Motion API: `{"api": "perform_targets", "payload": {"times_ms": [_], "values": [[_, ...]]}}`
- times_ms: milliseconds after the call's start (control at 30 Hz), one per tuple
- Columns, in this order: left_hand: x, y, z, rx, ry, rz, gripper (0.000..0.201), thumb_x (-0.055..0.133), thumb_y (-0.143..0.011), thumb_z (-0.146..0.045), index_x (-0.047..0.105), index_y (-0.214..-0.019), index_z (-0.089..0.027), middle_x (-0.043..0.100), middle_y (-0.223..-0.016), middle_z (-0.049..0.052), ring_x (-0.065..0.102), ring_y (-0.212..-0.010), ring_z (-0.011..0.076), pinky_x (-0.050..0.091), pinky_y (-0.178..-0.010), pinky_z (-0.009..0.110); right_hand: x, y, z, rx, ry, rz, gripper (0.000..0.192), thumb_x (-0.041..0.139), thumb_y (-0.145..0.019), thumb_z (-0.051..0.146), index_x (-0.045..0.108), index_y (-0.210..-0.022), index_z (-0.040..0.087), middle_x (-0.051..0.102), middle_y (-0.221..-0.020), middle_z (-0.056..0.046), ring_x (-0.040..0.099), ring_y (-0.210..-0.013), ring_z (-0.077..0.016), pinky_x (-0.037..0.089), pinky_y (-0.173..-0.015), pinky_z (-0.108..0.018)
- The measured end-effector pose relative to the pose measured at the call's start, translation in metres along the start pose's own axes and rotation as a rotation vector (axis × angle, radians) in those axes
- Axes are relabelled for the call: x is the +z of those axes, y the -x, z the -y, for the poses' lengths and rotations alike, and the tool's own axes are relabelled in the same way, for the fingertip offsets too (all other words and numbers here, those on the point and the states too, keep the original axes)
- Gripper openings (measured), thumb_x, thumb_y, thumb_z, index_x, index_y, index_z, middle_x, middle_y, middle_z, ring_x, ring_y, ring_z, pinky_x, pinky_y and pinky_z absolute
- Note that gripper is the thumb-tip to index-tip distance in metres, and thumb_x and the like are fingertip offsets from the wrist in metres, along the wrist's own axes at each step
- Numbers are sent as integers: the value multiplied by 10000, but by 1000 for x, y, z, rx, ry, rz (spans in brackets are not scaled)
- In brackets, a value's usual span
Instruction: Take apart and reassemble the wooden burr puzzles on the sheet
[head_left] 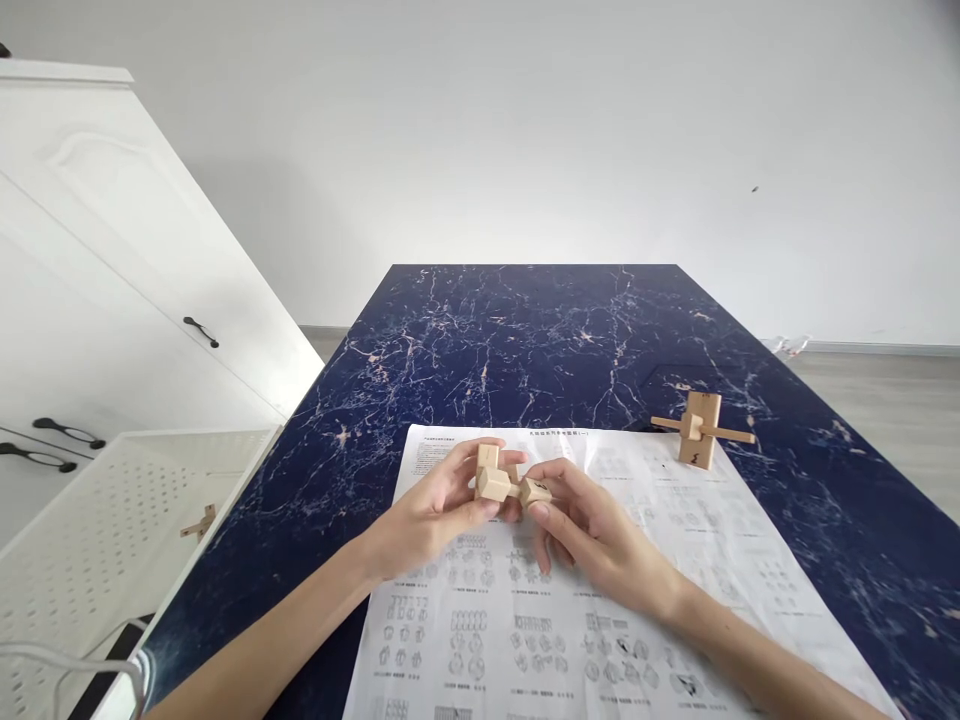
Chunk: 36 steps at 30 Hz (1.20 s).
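Observation:
My left hand (427,515) is closed around a small cluster of pale wooden puzzle blocks (493,482), thumb in front and fingers behind. In my right hand (600,530), thumb and fingers pinch a wooden puzzle piece (535,492) with a dark mark on its top face. The two meet or nearly meet between the hands; whether they interlock I cannot tell. Both hands are above a large printed sheet (667,590) covered with small puzzle diagrams. Behind the right hand, on the sheet's far right corner, stands a cross-shaped wooden puzzle (700,430) made of interlocking pieces.
A dark blue marble-patterned table (517,340) carries the sheet. To the left is a white perforated tray-like surface (90,520), with another small wooden cross piece (199,524) and a pale cable (67,655). A white cabinet (112,250) with black handles stands beyond it.

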<state>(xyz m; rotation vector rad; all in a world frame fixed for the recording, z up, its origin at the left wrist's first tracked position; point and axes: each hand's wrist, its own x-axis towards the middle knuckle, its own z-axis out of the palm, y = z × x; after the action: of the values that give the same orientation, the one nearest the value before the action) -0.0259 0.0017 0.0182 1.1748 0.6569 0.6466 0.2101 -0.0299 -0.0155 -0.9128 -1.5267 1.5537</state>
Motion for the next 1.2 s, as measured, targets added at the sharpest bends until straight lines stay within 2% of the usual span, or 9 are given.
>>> {"api": "perform_targets", "payload": {"times_ms": [133, 433, 600, 733, 867, 1000, 1067, 1200], "values": [[4, 1, 5, 0, 23, 63, 618, 702, -1057, -271, 388, -1584, -347, 547, -1609, 127, 560, -1467, 322, 401, -1235, 587, 3, 2, -1, 3, 109, -61, 181, 554, -1117, 419, 534, -1163, 245, 690, -779, 20, 624, -586, -136, 461, -625, -321], [10, 4, 10, -28, 27, 103, 606, 650, -1083, -205, 372, -1598, -363, 592, -1548, 104, 623, -1384, 260, 432, -1212, 524, 4, 6, 1, 26, 178, -90, 212, 582, -1096, 402, 561, -1206, 222, 630, -634, 58, 589, -542, -140, 437, -577, -293], [11, 2, 8, -21, 28, 107, 589, 667, -1072, -192, 415, -1575, -364, 625, -1487, 91, 632, -1372, 259, 469, -1176, 480, 3, 6, 1, 9, 183, -102, 237, 585, -1098, 440, 576, -1190, 221, 667, -713, 31, 585, -547, -134, 455, -569, -288], [12, 2, 7, -10, 15, 115, 565, 684, -1065, -207, 457, -1558, -362, 645, -1447, 86, 635, -1357, 263, 479, -1151, 465, 3, 6, 3, -36, 212, -123, 243, 591, -1090, 465, 605, -1088, 222, 676, -828, -7, 549, -599, -132, 423, -546, -280], [12, 3, 5, -21, -28, 117, 520, 691, -1073, -296, 479, -1545, -343, 672, -1373, 85, 659, -1282, 259, 496, -1092, 446, 2, 7, 5, -61, 272, -113, 284, 568, -1096, 476, 621, -987, 220, 603, -751, 18, 462, -591, -128, 363, -539, -280], [11, 2, 4, -6, -134, 66, 455, 611, -1098, -493, 540, -1506, -304, 702, -1231, 78, 690, -1079, 226, 534, -953, 400, 2, 7, 7, -54, 314, -100, 334, 540, -1099, 502, 622, -944, 218, 519, -677, 45, 404, -558, -124, 315, -526, -284], [11, 1, 3, 7, -138, 71, 468, 589, -1094, -547, 565, -1481, -284, 708, -1258, 92, 696, -1113, 240, 540, -976, 413, 2, 7, 8, -56, 330, -100, 358, 535, -1097, 520, 605, -912, 221, 495, -664, 50, 381, -545, -118, 297, -520, -284], [13, -1, 1, 26, -73, 95, 418, 622, -1081, -538, 621, -1398, -266, 706, -1374, 114, 690, -1279, 287, 539, -1085, 471, 2, 7, 7, -58, 361, -91, 425, 507, -1102, 547, 558, -827, 226, 479, -681, 38, 361, -554, -119, 285, -525, -290]]}}
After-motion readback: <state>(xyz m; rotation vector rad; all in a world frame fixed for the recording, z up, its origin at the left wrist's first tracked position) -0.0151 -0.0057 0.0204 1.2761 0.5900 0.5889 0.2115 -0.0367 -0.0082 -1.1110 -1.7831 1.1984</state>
